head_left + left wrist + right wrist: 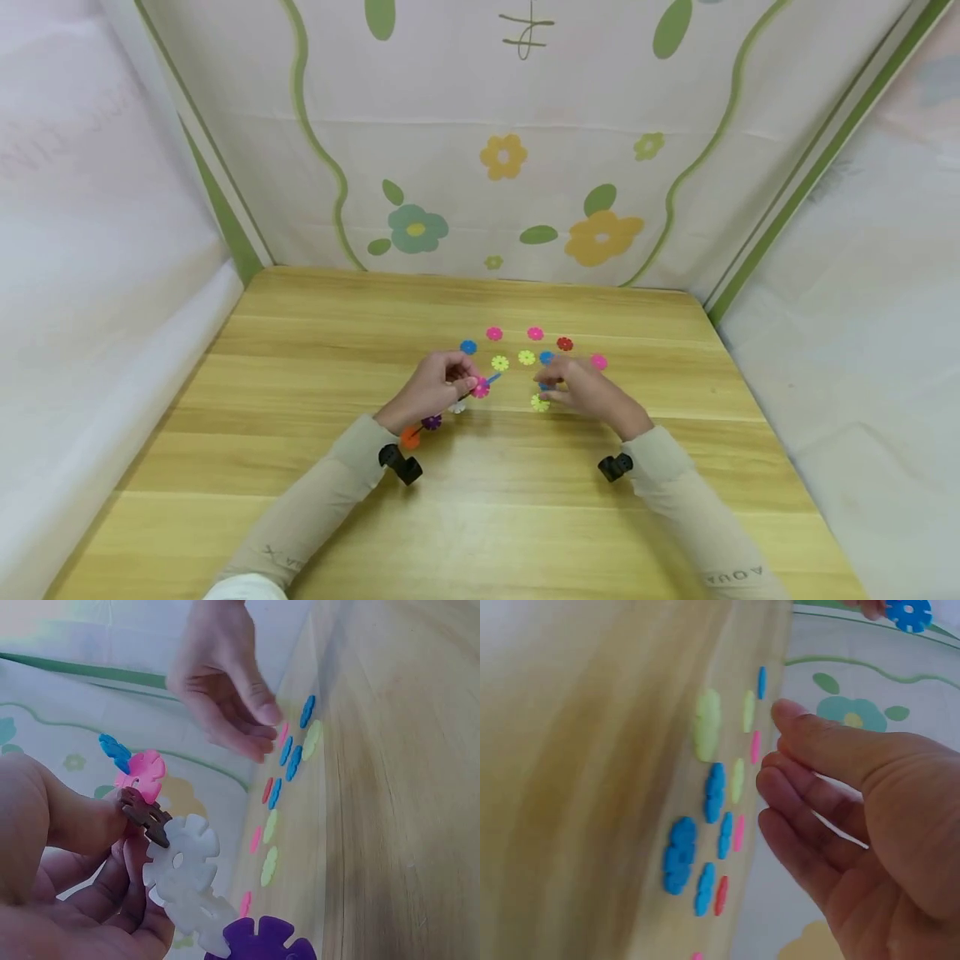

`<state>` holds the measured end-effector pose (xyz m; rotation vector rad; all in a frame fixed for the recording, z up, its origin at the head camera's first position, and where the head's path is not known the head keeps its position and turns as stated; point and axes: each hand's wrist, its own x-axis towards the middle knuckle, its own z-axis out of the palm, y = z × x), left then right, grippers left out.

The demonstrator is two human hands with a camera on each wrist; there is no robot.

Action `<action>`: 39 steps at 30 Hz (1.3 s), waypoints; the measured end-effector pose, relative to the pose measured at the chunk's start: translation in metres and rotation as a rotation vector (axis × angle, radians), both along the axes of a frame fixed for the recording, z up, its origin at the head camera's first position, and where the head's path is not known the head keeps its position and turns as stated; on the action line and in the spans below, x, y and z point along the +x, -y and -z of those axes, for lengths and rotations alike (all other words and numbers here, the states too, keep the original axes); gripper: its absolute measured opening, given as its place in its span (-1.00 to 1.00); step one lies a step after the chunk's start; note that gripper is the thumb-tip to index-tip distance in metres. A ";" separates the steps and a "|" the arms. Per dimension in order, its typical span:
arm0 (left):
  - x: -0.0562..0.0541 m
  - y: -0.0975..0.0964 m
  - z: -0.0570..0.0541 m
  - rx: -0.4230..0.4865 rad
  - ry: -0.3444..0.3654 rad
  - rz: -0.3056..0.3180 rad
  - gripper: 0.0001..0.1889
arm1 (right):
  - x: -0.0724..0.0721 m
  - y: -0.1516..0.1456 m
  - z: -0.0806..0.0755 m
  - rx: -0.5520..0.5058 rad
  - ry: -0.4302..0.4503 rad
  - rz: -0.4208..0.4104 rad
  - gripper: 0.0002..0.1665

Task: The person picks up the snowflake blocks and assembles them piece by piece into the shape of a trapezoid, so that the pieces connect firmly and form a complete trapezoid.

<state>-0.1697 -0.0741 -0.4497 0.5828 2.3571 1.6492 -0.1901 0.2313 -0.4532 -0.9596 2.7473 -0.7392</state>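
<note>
My left hand (438, 383) pinches a chain of interlocking plastic snowflake discs, with thumb and fingers at its brown disc (148, 817). Beyond the fingertips the chain carries a pink disc (481, 387) and a blue disc (115, 751) at its end. Back toward the wrist come white discs (182, 859), a purple disc (431, 422) and an orange disc (410, 438). My right hand (588, 392) hovers over loose discs at the right, fingers loosely bent and nothing between them. Close below it lie a yellow disc (540, 403) and blue discs (680, 855), partly hidden in the head view.
Several loose discs lie on the wooden table (525, 508) beyond the hands, among them a pink disc (494, 333), a red disc (565, 343) and a yellow disc (500, 363). A flower-printed cloth wall (450, 100) stands behind the table, with more cloth at both sides.
</note>
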 end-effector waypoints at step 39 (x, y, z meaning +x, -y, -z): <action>-0.001 -0.004 0.001 -0.050 -0.034 0.028 -0.93 | 0.014 0.014 -0.012 -0.361 0.129 0.208 -0.77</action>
